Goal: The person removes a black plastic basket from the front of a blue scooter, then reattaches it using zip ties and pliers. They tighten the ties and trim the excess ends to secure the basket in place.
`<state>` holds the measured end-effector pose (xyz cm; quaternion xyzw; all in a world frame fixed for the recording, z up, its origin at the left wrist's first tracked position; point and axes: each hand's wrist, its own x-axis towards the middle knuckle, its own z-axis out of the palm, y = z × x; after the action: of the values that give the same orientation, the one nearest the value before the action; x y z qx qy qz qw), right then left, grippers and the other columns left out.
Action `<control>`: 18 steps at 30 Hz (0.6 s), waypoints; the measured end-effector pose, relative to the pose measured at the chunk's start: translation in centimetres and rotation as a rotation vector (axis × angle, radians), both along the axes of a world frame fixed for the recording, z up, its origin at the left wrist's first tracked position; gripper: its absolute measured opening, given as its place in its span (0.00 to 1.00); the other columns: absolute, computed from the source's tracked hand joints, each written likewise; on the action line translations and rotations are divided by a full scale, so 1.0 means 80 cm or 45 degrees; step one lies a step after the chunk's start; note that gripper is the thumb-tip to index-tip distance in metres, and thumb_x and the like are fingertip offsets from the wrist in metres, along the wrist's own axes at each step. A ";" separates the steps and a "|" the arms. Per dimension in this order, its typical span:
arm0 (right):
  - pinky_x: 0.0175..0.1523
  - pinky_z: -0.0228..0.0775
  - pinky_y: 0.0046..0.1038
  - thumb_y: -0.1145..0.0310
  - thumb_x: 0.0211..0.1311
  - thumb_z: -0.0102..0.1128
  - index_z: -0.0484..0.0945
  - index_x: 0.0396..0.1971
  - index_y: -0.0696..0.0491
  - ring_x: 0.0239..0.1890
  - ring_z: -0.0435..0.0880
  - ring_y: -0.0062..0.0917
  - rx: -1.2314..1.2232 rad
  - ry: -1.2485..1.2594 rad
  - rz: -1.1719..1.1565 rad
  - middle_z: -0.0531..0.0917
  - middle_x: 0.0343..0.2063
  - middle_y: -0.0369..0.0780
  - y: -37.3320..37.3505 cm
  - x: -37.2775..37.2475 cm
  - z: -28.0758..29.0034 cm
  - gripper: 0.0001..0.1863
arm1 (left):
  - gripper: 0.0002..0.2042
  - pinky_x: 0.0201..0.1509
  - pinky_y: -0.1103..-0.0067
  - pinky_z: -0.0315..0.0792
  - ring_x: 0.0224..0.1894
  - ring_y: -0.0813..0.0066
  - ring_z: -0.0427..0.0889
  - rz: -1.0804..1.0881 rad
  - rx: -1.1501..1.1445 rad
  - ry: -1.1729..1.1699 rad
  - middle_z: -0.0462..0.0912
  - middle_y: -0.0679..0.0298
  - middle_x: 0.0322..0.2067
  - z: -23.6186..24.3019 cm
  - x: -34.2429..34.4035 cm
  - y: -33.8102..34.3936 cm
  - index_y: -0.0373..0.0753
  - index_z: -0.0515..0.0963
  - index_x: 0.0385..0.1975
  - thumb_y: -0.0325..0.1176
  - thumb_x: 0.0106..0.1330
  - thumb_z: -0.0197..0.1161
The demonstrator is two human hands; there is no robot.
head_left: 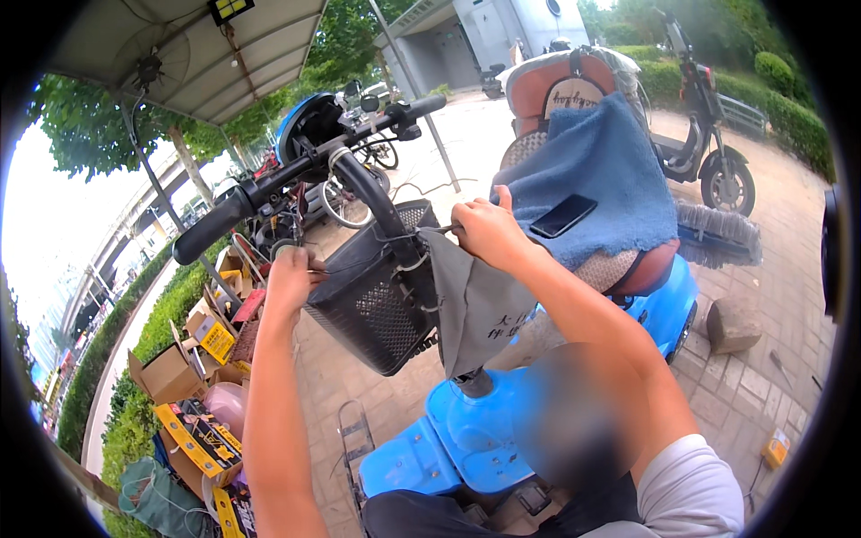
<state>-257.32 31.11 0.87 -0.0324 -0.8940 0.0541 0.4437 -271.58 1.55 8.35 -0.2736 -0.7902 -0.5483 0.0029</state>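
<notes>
My left hand is closed in a pinch beside the black mesh basket, at the end of a thin dark wire. That wire runs over the basket's rim toward the stem below the handlebar. My right hand is closed, thumb up, at the top of a grey cloth bag. A thin dark end shows at its fingers; its kind is not plain. Below is the blue scooter body. A blurred patch hides part of it.
A blue towel covers the seat, with a black phone on it. Cardboard boxes line the hedge at left. A stone block stands on the paving at right. Behind is another scooter.
</notes>
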 end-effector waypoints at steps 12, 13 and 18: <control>0.50 0.71 0.40 0.54 0.57 0.62 0.57 0.63 0.62 0.45 0.79 0.52 -0.546 -0.106 0.300 0.80 0.41 0.57 -0.092 0.020 0.024 0.41 | 0.18 0.42 0.73 0.76 0.43 0.62 0.84 -0.080 -0.123 -0.405 0.80 0.49 0.43 -0.005 -0.015 0.066 0.30 0.67 0.52 0.35 0.69 0.42; 0.49 0.71 0.41 0.55 0.56 0.63 0.60 0.61 0.61 0.44 0.80 0.52 -0.576 -0.083 0.287 0.80 0.39 0.57 -0.094 0.015 0.025 0.39 | 0.18 0.42 0.73 0.76 0.42 0.62 0.84 -0.091 -0.184 -0.349 0.80 0.49 0.44 -0.005 -0.014 0.064 0.30 0.68 0.52 0.36 0.69 0.43; 0.40 0.72 0.41 0.60 0.55 0.65 0.74 0.45 0.57 0.35 0.81 0.49 -0.491 -0.030 0.371 0.81 0.29 0.55 -0.082 -0.009 0.036 0.22 | 0.19 0.40 0.71 0.73 0.39 0.64 0.83 -0.132 -0.465 -0.267 0.79 0.51 0.47 -0.002 -0.005 0.058 0.31 0.67 0.55 0.36 0.69 0.44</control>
<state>-258.01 24.57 3.78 0.0120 -0.8675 0.2866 0.4063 -271.97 6.18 8.18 -0.2512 -0.8574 -0.4208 -0.1570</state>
